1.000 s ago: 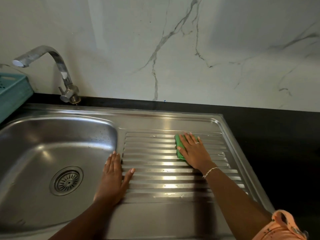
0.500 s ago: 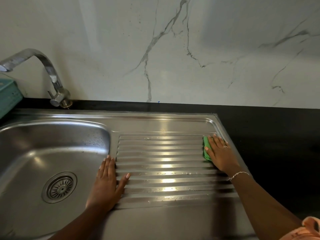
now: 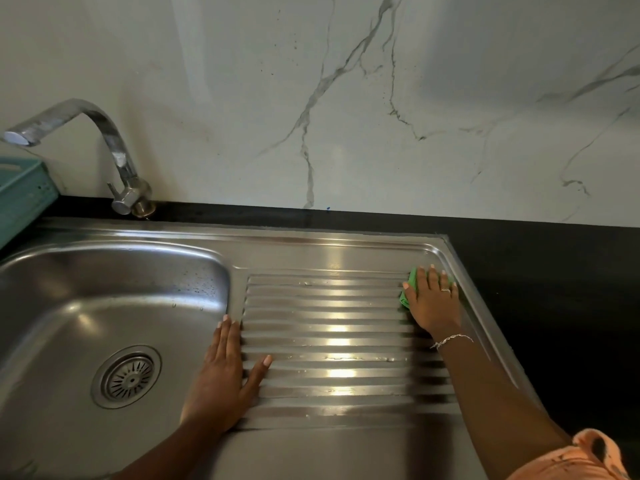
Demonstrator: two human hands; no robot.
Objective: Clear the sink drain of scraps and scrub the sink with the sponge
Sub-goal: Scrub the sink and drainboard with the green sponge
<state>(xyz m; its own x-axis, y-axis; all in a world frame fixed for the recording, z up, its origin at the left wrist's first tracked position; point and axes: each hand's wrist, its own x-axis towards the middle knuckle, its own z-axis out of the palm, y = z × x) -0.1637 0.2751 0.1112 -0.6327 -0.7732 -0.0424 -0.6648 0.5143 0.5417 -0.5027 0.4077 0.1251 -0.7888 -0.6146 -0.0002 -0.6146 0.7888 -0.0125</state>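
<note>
A: Green sponge (image 3: 403, 299), flattened under the right hand (image 3: 433, 303), way out right of the drain (image 3: 127, 376), up in the far right corner of the draining board (image 3: 339, 317).

B: Gripped or just pressed?

A: Pressed. Fingers straight and spread on top, only a green sliver peeking out on the drain side of the palm.

B: So scrubbing, then, and on the board rather than the bowl (image 3: 86, 299).

A: Reads that way. No scraps visible in the drain from up here, though the slots look too fine to be sure.

B: And the left hand (image 3: 221, 382)?

A: Flat, holding nothing. Fingers straight and together, thumb splayed onto the ribs, just right of the drain on the lip between bowl and board. Bracing, probably.

B: Next move?

A: Likely a sweep across toward the drain, along the grooves, not over them. Firm, even pressure needed, or else skipping on the ribs. Bowl probably after that.

B: Surfaces?

A: Brushed steel all over, glossy, glare stripes on the long parallel ribs, water beads on the bowl wall behind and right of the drain. Round strainer with radiating slots. Curved chrome tap (image 3: 116, 150) behind the drain, teal crate (image 3: 20, 202) far left, black worktop (image 3: 554, 289) far right, white wall (image 3: 207, 98) with grey veins beyond.
</note>
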